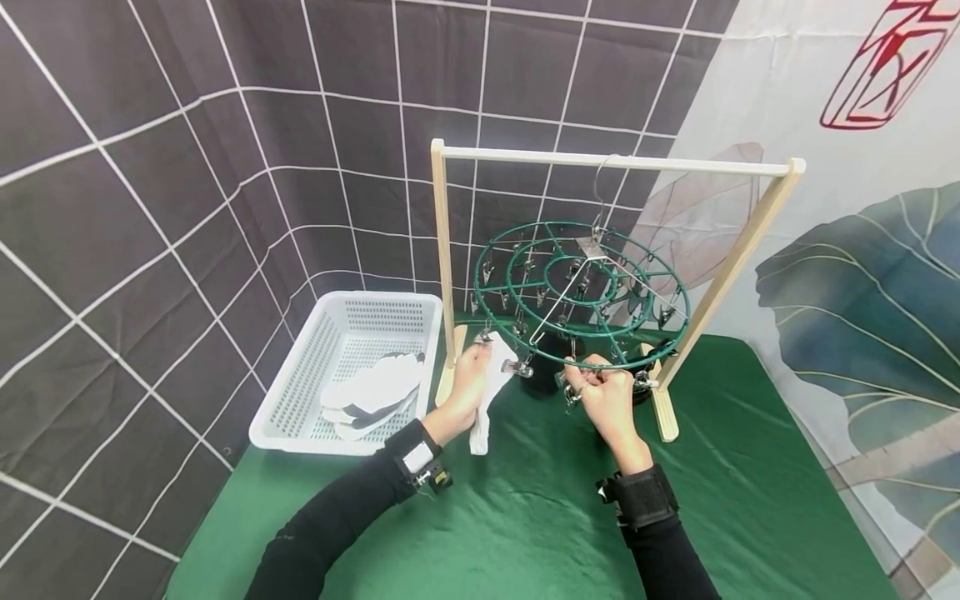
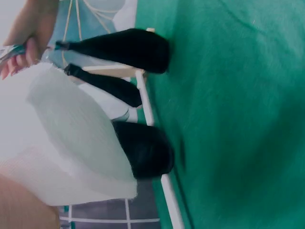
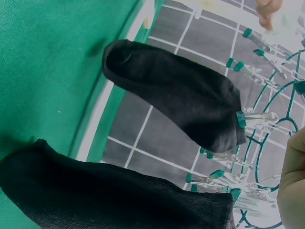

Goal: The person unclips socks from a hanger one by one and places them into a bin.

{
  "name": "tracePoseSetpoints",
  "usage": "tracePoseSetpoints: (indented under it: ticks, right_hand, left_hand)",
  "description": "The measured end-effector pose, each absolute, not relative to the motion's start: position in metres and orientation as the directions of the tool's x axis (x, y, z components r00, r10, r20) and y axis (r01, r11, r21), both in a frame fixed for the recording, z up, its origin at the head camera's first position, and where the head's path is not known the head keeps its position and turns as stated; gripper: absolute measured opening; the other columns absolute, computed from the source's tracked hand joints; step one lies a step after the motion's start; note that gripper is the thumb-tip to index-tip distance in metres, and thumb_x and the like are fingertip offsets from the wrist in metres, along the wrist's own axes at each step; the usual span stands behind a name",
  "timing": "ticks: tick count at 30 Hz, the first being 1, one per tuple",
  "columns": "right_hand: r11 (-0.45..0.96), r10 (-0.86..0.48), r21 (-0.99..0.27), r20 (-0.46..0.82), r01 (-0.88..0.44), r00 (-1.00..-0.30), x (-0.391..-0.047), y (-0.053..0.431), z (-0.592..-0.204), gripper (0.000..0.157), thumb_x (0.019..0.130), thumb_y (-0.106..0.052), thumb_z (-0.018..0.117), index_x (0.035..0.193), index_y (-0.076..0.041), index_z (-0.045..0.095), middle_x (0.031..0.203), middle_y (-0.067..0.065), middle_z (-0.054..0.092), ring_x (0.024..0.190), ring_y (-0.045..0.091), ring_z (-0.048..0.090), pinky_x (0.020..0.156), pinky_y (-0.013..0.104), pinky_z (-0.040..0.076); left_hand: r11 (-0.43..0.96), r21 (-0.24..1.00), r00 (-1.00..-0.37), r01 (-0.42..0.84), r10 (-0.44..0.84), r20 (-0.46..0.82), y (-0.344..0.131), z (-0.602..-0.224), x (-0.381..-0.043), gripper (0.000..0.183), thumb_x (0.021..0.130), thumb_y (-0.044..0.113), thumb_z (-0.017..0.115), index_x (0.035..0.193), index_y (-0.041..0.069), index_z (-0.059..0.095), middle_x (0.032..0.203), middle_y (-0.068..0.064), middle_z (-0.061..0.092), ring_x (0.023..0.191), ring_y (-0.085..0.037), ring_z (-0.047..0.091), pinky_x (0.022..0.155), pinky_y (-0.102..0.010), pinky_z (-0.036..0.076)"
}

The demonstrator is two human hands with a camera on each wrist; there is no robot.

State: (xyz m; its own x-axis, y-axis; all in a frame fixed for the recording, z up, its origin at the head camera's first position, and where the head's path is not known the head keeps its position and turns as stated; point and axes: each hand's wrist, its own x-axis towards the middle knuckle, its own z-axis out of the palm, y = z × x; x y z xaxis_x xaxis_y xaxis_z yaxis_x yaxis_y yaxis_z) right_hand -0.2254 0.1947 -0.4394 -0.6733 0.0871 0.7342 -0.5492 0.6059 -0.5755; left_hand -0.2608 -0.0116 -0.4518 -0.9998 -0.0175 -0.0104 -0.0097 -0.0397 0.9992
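A round drying hanger (image 1: 551, 329) with green rings and metal clips hangs from a wooden rack. At its left front, my left hand (image 1: 467, 379) grips a white sock (image 1: 492, 392), whose top end reaches the ring's edge. The sock (image 2: 81, 133) fills much of the left wrist view. My right hand (image 1: 606, 398) has its fingers curled at the front rim, pinching a clip there; the fingers partly hide it. Black socks hang from the clips, one in the middle of the right wrist view (image 3: 176, 90) and another below it (image 3: 119, 195).
A white plastic basket (image 1: 288, 400) at the left holds several white socks (image 1: 375, 392) with grey parts. The wooden rack's posts (image 1: 444, 250) stand on either side of the hanger on a green cloth (image 1: 525, 533). A grey tiled-pattern curtain (image 1: 360, 183) hangs behind.
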Motion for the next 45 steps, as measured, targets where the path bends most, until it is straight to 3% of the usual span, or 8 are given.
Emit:
tracePoseSetpoints:
  ticks: [4,12,17,21,30,34,41,45]
  right_hand:
    - [0.613,0.094,-0.578,0.731,-0.539,-0.676,-0.224,0.196,-0.440,0.033,0.082,-0.012,0.072,0.057,-0.013,0.050,0.049,-0.008,0.037,0.046,0.005,0.034,0.049,0.021,0.027]
    - [0.612,0.098,-0.600,0.703,-0.515,-0.704,-0.221,0.195,-0.438,0.034,0.082,-0.013,0.072,0.057,-0.014,0.050,0.049,-0.007,0.039,0.046,0.005,0.034,0.049,0.021,0.028]
    - [0.618,0.121,-0.624,0.677,-0.479,-0.726,-0.219,0.195,-0.436,0.033,0.082,-0.014,0.072,0.056,-0.014,0.051,0.049,-0.006,0.041,0.048,0.006,0.036,0.050,0.022,0.028]
    - [0.619,0.126,-0.632,0.666,-0.467,-0.735,-0.220,0.195,-0.435,0.031,0.083,-0.015,0.071,0.058,-0.014,0.053,0.050,-0.006,0.042,0.048,0.007,0.038,0.051,0.023,0.029]
    - [0.609,0.130,-0.650,0.647,-0.454,-0.752,-0.218,0.193,-0.434,0.032,0.083,-0.016,0.071,0.058,-0.015,0.052,0.050,-0.006,0.041,0.047,0.009,0.037,0.050,0.023,0.029]
    - [0.597,0.131,-0.670,0.623,-0.441,-0.771,-0.216,0.191,-0.436,0.030,0.083,-0.017,0.071,0.058,-0.015,0.054,0.051,-0.006,0.041,0.048,0.008,0.038,0.050,0.023,0.029]
    - [0.608,0.119,-0.654,0.636,-0.451,-0.762,-0.214,0.191,-0.438,0.031,0.084,-0.018,0.071,0.058,-0.015,0.054,0.051,-0.007,0.040,0.048,0.007,0.036,0.050,0.023,0.028]
    - [0.622,0.110,-0.642,0.639,-0.449,-0.761,-0.214,0.190,-0.436,0.031,0.085,-0.018,0.070,0.058,-0.015,0.053,0.051,-0.006,0.041,0.048,0.007,0.037,0.050,0.023,0.029]
  left_hand:
    - [0.005,0.999,-0.998,-0.049,-0.027,-0.049,-0.032,-0.440,-0.276,0.025,0.100,0.024,0.044,0.093,0.003,0.057,0.075,0.000,0.046,0.062,-0.011,0.044,0.053,-0.022,0.039]
    - [0.319,0.948,-0.976,0.020,0.211,-0.050,-0.093,-0.398,-0.309,0.036,0.103,0.020,0.034,0.118,-0.007,0.053,0.084,-0.008,0.055,0.064,-0.012,0.051,0.054,-0.021,0.045]
    - [0.655,0.721,-0.947,0.227,0.321,0.007,-0.127,-0.401,-0.326,0.038,0.103,0.016,0.031,0.118,-0.011,0.052,0.092,-0.018,0.057,0.079,-0.025,0.056,0.071,-0.033,0.049]
    - [0.799,0.522,-0.932,0.298,0.362,-0.022,-0.150,-0.426,-0.339,0.036,0.103,0.013,0.030,0.118,-0.013,0.051,0.098,-0.024,0.060,0.089,-0.035,0.059,0.082,-0.043,0.049]
    - [0.893,0.374,-0.915,0.250,0.344,-0.211,-0.175,-0.465,-0.341,0.049,0.103,0.024,0.025,0.135,-0.008,0.042,0.129,-0.028,0.051,0.121,-0.042,0.049,0.103,-0.051,0.036]
    - [0.896,0.373,-0.906,0.241,0.345,-0.244,-0.173,-0.473,-0.334,0.049,0.102,0.026,0.029,0.137,-0.007,0.038,0.128,-0.028,0.051,0.120,-0.043,0.049,0.103,-0.051,0.036]
    - [0.901,0.434,-0.918,0.006,0.177,-0.354,-0.172,-0.482,-0.327,0.076,0.099,0.041,-0.003,0.134,-0.003,0.048,0.128,-0.026,0.054,0.110,-0.037,0.056,0.091,-0.047,0.043]
    - [0.900,0.437,-0.917,0.005,0.178,-0.356,-0.170,-0.483,-0.329,0.074,0.100,0.039,-0.002,0.134,-0.003,0.048,0.129,-0.026,0.053,0.113,-0.039,0.055,0.092,-0.047,0.043]
